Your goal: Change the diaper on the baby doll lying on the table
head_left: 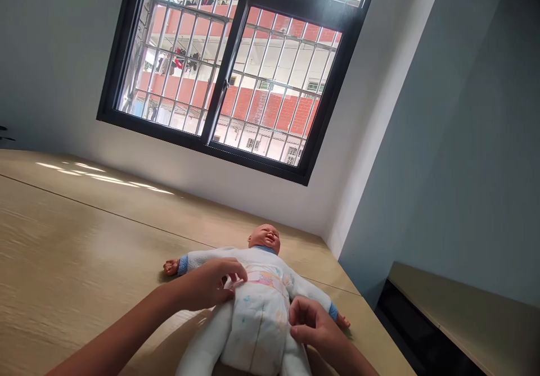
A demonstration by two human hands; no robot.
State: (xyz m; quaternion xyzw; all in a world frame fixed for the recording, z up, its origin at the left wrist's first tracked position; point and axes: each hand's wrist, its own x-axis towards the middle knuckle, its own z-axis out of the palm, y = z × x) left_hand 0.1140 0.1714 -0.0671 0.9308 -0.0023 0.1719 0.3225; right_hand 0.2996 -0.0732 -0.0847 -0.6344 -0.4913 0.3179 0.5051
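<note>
A baby doll (265, 238) lies on its back on the wooden table, its head toward the window and its arms spread wide. It wears a white top with blue cuffs, white leggings and a white diaper (257, 328) with a coloured print at the waist. At the diaper's left waist edge, my left hand (215, 283) has its fingers curved with a gap between thumb and fingers, the fingertips touching the edge. My right hand (310, 322) is at the opposite side, fingers curled in a pinch beside the hip; what they hold is too small to make out.
The wooden table (84, 252) has a seam across it and sunlight patches near the far edge. Behind it are a wall and a barred window (223, 84). Another wooden surface with a dark side (464, 314) stands at the lower right.
</note>
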